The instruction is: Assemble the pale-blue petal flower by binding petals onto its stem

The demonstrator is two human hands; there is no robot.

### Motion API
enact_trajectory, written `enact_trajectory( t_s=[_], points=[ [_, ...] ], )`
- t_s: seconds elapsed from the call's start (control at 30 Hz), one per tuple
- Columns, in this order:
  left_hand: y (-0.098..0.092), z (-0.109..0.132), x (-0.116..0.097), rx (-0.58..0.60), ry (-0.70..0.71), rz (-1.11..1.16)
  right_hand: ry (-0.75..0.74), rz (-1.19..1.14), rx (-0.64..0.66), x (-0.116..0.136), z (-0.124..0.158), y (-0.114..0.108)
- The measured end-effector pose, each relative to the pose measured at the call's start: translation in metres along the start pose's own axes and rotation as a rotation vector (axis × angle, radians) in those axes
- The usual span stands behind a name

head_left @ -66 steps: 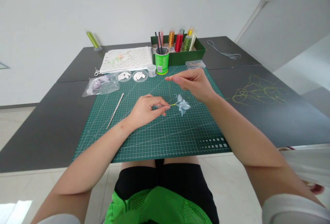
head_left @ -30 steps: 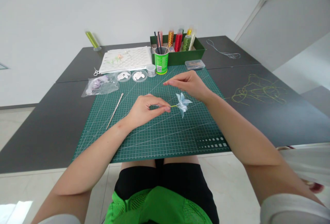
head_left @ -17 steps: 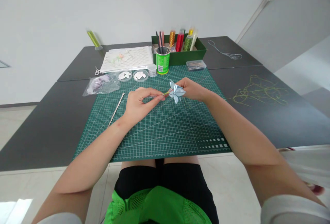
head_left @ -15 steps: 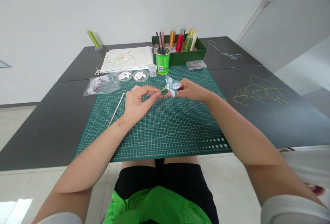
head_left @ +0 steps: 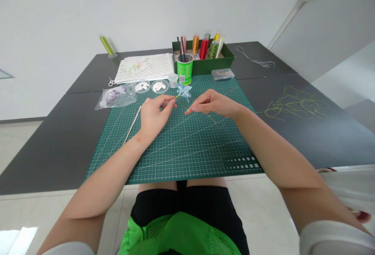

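Note:
My left hand (head_left: 155, 115) pinches the thin green stem of a pale blue artificial flower (head_left: 184, 90) between thumb and fingertips. The flower's petals point away to the right, near the foot of the green can. To the right, my right hand (head_left: 212, 103) has its thumb and fingertips pressed together, apart from the flower. Whatever sits in that pinch is too small to make out. A fine greenish thread (head_left: 213, 120) shows faintly on the green cutting mat (head_left: 181, 149) just below it. Left of my left hand lies a slim metal tool (head_left: 132, 124).
Behind the hands stand a green can (head_left: 184, 71) of sticks and a dark green box (head_left: 211, 66) of thread spools. Dishes of white pieces (head_left: 159, 86), a plastic bag (head_left: 117, 95), small scissors (head_left: 111, 81) and a clear case (head_left: 223, 74) lie around. Tangled green thread (head_left: 293, 104) lies right.
The flower has moved left and away from my right hand and now tilts differently. My left hand has shifted slightly left. My right fingertips have dropped a little and come together.

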State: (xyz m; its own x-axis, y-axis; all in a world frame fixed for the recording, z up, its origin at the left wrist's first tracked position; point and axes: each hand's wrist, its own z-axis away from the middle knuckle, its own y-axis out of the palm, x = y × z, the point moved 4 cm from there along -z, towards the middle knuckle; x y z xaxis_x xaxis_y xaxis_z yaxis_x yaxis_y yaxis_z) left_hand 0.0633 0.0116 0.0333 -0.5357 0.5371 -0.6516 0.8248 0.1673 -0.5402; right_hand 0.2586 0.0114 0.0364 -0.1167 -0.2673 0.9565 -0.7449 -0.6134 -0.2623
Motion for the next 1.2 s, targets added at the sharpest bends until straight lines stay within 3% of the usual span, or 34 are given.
enact_trajectory(
  t_s=[0.1,0.27,0.43,0.53,0.63,0.73,0.93,1.07,1.2],
  points=[
    [-0.003,-0.003,0.008,-0.069,-0.12,0.184,-0.032,-0.131,-0.062,0.001,-0.001,-0.001],
    [-0.011,-0.011,0.021,-0.208,-0.18,0.363,-0.154,-0.126,-0.431,-0.004,-0.001,-0.021],
    [-0.012,-0.011,0.019,-0.229,-0.15,0.42,-0.108,0.491,-0.903,-0.009,0.009,-0.035],
    [-0.009,-0.008,0.014,-0.191,-0.148,0.431,-0.083,0.829,-1.037,-0.004,0.012,-0.029],
    [-0.007,-0.005,0.01,-0.149,-0.152,0.422,-0.124,0.939,-1.005,0.001,0.011,-0.016],
    [-0.005,-0.004,0.009,-0.124,-0.157,0.409,-0.176,0.894,-0.9,0.003,0.008,-0.003],
    [-0.003,-0.004,0.007,-0.117,-0.15,0.422,-0.197,0.408,-0.581,-0.007,-0.005,0.017],
    [-0.001,-0.002,0.005,-0.093,-0.156,0.448,-0.112,0.055,-0.355,-0.018,-0.014,0.04],
    [-0.004,-0.005,0.011,-0.128,-0.162,0.423,-0.071,0.039,-0.311,-0.019,-0.014,0.055]
  ],
)
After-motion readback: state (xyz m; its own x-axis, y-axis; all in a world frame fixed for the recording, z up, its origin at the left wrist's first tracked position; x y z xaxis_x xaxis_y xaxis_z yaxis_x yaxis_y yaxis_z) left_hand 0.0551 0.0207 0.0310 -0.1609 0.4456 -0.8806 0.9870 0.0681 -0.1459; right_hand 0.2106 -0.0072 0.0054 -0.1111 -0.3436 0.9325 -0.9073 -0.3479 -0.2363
